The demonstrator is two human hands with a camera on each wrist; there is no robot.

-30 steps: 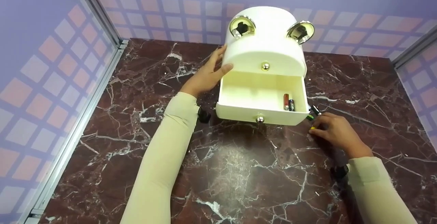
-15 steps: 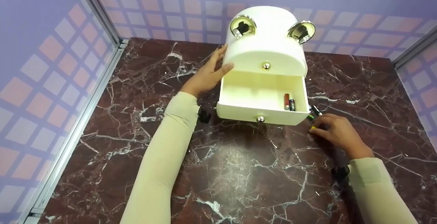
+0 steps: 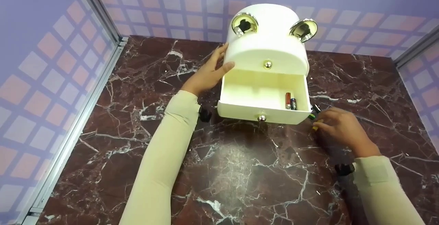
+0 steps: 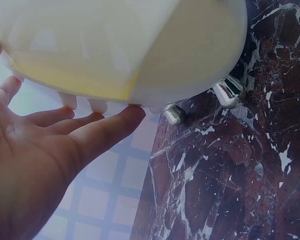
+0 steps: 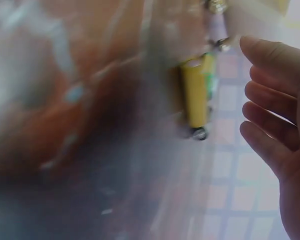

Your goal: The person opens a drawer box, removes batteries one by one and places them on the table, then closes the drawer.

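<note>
One table [image 3: 240, 170] under a box [image 3: 272, 38] with drawer [image 3: 236, 111] pulled out, left hand [image 3: 207, 75] against the box's left side with fingers extended, right hand [image 3: 343, 129] with fingers loosely bent, just apart from a yellow battery [image 5: 195, 95] outside the drawer, plus red battery [image 3: 288, 100] and dark battery [image 3: 293, 104] inside.

Inside the drawer [image 3: 236, 111], toward its right, two cylinders [image 3: 288, 100] are set. Behind it the cabinet [image 3: 270, 39] is placed; to its left the left hand [image 3: 209, 74] is rested; to its right, other cylinders [image 5: 196, 95] and the right hand [image 3: 343, 127] are found.
</note>
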